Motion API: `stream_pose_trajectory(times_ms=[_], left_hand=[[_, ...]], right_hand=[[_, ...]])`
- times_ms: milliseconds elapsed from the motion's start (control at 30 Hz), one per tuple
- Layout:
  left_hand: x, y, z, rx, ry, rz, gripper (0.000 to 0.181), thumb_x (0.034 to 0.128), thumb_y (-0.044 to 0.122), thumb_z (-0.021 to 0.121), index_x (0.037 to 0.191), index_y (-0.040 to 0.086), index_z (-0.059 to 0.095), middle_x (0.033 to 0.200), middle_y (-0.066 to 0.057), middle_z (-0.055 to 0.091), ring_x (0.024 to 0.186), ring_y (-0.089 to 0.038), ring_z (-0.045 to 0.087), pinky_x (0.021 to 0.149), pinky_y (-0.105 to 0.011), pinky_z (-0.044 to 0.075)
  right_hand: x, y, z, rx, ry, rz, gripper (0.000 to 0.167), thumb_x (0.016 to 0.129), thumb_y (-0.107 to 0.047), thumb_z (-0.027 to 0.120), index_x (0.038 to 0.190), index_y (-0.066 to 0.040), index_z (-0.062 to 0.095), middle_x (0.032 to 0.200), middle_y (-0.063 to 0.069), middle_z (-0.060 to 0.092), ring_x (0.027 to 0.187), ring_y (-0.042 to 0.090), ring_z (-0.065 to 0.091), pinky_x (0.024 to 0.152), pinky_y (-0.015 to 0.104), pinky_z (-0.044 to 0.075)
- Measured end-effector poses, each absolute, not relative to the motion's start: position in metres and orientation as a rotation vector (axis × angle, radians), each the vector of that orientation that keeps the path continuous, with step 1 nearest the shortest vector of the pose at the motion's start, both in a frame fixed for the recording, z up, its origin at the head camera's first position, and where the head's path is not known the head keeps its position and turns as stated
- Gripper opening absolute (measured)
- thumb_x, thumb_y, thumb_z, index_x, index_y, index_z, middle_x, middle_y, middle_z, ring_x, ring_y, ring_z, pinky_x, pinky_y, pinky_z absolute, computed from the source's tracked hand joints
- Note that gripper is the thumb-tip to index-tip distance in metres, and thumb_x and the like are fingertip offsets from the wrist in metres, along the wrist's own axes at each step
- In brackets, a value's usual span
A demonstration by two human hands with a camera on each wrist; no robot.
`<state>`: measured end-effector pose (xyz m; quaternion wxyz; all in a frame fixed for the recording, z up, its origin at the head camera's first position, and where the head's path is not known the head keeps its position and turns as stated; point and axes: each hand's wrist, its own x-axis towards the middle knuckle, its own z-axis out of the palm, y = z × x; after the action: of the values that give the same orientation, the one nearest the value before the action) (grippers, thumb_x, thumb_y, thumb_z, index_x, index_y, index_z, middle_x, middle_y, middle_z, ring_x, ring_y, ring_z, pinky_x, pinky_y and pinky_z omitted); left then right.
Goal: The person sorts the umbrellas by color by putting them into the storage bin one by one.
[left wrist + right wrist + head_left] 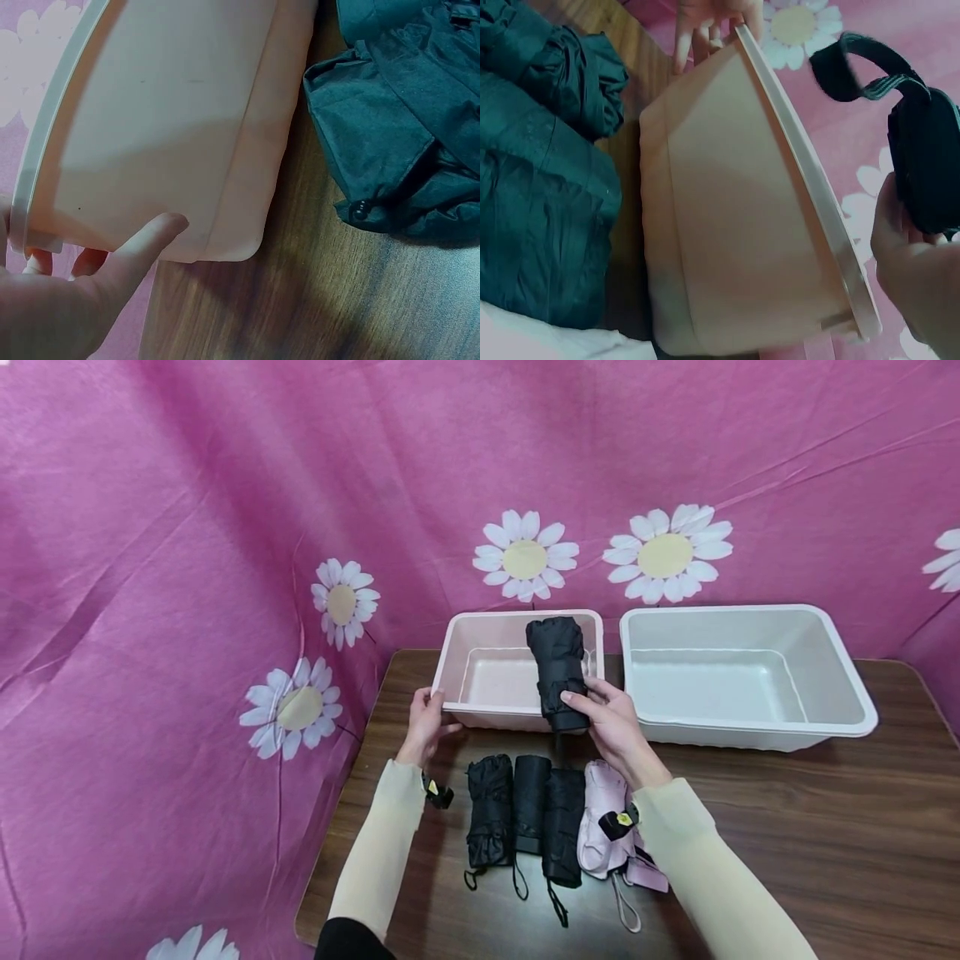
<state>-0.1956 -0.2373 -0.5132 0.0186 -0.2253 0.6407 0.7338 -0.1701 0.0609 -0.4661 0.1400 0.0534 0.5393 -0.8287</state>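
Note:
My right hand (617,727) grips a folded black umbrella (558,672) by its lower end, above the right part of the pink bin (517,720). In the right wrist view the hand (922,277) holds the umbrella's end (930,161), its strap loop hanging out. My left hand (424,727) holds the bin's front left corner; in the left wrist view the hand (82,300) has its thumb along the outer wall (172,135) and fingers round the rim. Three black umbrellas (490,810) and a pink one (600,827) lie in a row in front.
A larger white bin (750,727) stands to the right of the pink bin on the wooden table (810,827). A pink cloth (187,568) with daisies hangs behind and at the left. A pink strap or flap (647,875) lies beside the pink umbrella.

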Motion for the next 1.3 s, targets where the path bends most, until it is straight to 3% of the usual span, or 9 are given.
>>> stream_pose_trajectory(times_ms=[333, 467, 600, 767, 867, 967, 1100, 1200, 1300], left_hand=[[-0.195, -0.236, -0.51, -0.698, 2.018, 2.252, 0.03, 0.1016, 0.022, 0.043, 0.126, 0.006, 0.035, 0.138, -0.029, 0.037, 0.116, -0.053, 0.05, 0.09, -0.064, 0.051], [-0.194, -0.235, -0.508, -0.705, 2.022, 2.24, 0.031, 0.1017, 0.023, 0.043, 0.127, 0.006, 0.035, 0.138, -0.028, 0.037, 0.115, -0.052, 0.051, 0.091, -0.064, 0.051], [-0.193, -0.235, -0.505, -0.688, 1.996, 2.236, 0.035, 0.1022, 0.023, 0.041, 0.13, 0.004, 0.033, 0.142, -0.029, 0.033, 0.12, -0.052, 0.047, 0.094, -0.065, 0.048], [-0.193, -0.235, -0.506, -0.697, 1.999, 2.252, 0.032, 0.102, 0.022, 0.042, 0.127, 0.005, 0.034, 0.14, -0.029, 0.035, 0.119, -0.053, 0.049, 0.093, -0.066, 0.048], [-0.195, -0.235, -0.509, -0.706, 2.004, 2.257, 0.029, 0.1019, 0.023, 0.043, 0.125, 0.006, 0.035, 0.139, -0.029, 0.037, 0.117, -0.053, 0.05, 0.091, -0.066, 0.049], [-0.196, -0.235, -0.508, -0.704, 2.003, 2.248, 0.03, 0.1022, 0.023, 0.042, 0.126, 0.006, 0.035, 0.139, -0.03, 0.036, 0.117, -0.053, 0.05, 0.091, -0.066, 0.05], [-0.198, -0.236, -0.506, -0.71, 2.012, 2.229, 0.03, 0.1024, 0.024, 0.042, 0.126, 0.007, 0.035, 0.138, -0.029, 0.037, 0.114, -0.052, 0.053, 0.091, -0.065, 0.05], [-0.199, -0.237, -0.505, -0.718, 2.025, 2.224, 0.027, 0.1021, 0.023, 0.042, 0.124, 0.008, 0.037, 0.132, -0.025, 0.041, 0.109, -0.048, 0.057, 0.091, -0.065, 0.05], [-0.2, -0.238, -0.504, -0.72, 2.035, 2.227, 0.025, 0.1015, 0.022, 0.043, 0.121, 0.008, 0.038, 0.126, -0.022, 0.042, 0.101, -0.042, 0.059, 0.09, -0.066, 0.05]], right_hand=[[-0.179, 0.042, -0.463, 0.308, 1.677, -2.292, 0.062, 0.09, -0.015, 0.066, 0.144, -0.003, 0.038, 0.137, 0.018, 0.049, 0.097, 0.005, 0.061, 0.079, 0.012, 0.056], [-0.181, 0.036, -0.463, 0.362, 1.774, -2.207, 0.066, 0.09, -0.023, 0.067, 0.147, -0.008, 0.037, 0.146, 0.017, 0.043, 0.114, 0.013, 0.053, 0.081, 0.008, 0.051], [-0.183, 0.031, -0.465, 0.35, 1.787, -2.208, 0.063, 0.09, -0.023, 0.066, 0.146, -0.01, 0.039, 0.145, 0.017, 0.045, 0.114, 0.013, 0.055, 0.082, 0.009, 0.05], [-0.183, 0.028, -0.466, 0.136, 1.873, -2.193, 0.057, 0.093, -0.01, 0.061, 0.145, -0.002, 0.039, 0.149, 0.019, 0.04, 0.134, 0.022, 0.044, 0.114, 0.029, 0.042], [-0.182, 0.029, -0.463, 0.001, 2.023, -2.121, 0.052, 0.092, -0.003, 0.059, 0.14, 0.004, 0.043, 0.151, 0.019, 0.038, 0.142, 0.027, 0.033, 0.122, 0.037, 0.03], [-0.181, 0.032, -0.459, -0.018, 2.143, -2.06, 0.046, 0.091, -0.003, 0.059, 0.136, 0.004, 0.049, 0.148, 0.018, 0.043, 0.14, 0.028, 0.037, 0.119, 0.031, 0.036], [-0.181, 0.039, -0.456, 0.064, 2.197, -2.019, 0.041, 0.092, -0.007, 0.059, 0.131, 0.003, 0.055, 0.14, 0.018, 0.052, 0.133, 0.026, 0.046, 0.095, 0.012, 0.051], [-0.182, 0.043, -0.455, 0.114, 2.208, -2.009, 0.038, 0.092, -0.008, 0.06, 0.129, 0.002, 0.057, 0.137, 0.017, 0.056, 0.13, 0.024, 0.049, 0.08, 0.001, 0.047], [-0.183, 0.045, -0.455, 0.131, 2.23, -2.0, 0.037, 0.092, -0.009, 0.059, 0.127, 0.001, 0.059, 0.135, 0.016, 0.057, 0.125, 0.022, 0.052, 0.078, 0.001, 0.046]])
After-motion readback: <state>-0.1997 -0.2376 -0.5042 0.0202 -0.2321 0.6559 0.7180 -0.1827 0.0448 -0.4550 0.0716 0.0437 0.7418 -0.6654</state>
